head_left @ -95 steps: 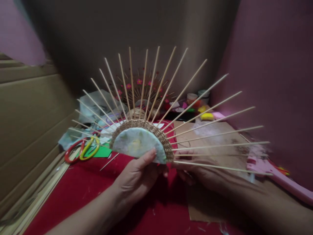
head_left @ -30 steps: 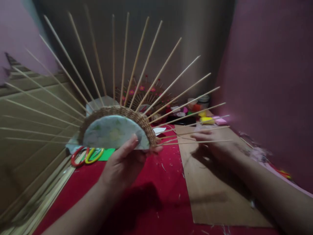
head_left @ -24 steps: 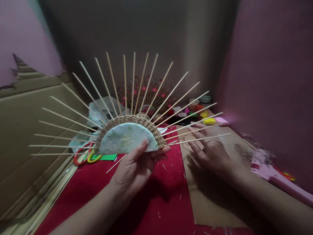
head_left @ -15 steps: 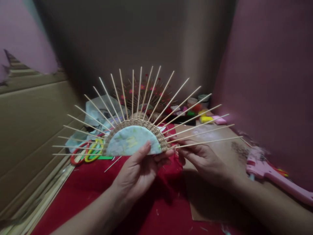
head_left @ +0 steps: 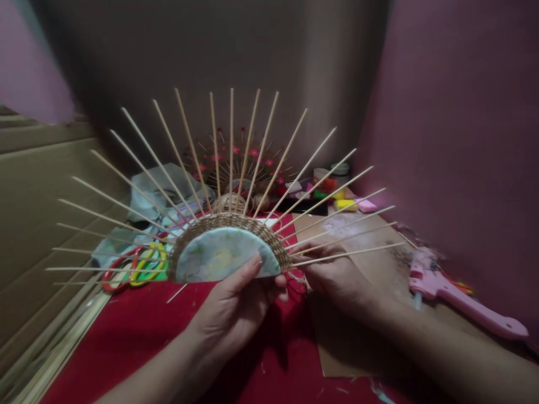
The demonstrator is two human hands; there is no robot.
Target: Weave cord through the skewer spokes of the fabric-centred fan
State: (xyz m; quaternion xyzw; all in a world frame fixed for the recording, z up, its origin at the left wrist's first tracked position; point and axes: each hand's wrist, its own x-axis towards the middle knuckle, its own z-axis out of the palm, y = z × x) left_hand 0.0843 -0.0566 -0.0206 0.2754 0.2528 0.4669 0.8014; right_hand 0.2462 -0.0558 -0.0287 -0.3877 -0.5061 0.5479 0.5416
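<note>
My left hand [head_left: 242, 303] grips a half-round woven piece by its straight lower edge, thumb on the pale floral face [head_left: 219, 255] and fingers beneath. A band of brown twine weaving [head_left: 229, 220] runs along the curved edge, and thin wooden sticks [head_left: 231, 146] fan outward from it. At the right end of the band, my right hand [head_left: 332, 278] is closed, its fingertips partly hidden behind the lowest sticks. A loose loop of twine [head_left: 300, 279] shows at those fingertips.
Scissors with red and yellow handles [head_left: 147, 264] lie at the left. A pink glue gun [head_left: 458, 297] rests on the right. Behind are a ball of twine [head_left: 229, 203], a finished-looking fan with pink flowers [head_left: 236, 151] and clay packets [head_left: 347, 205]. Red cloth [head_left: 138, 331] covers the table; cardboard [head_left: 42, 191] stands left.
The woven piece has come nearer and tilted, its sticks reaching wider and higher in view. My right hand has shifted slightly left and stays at the band's right end.
</note>
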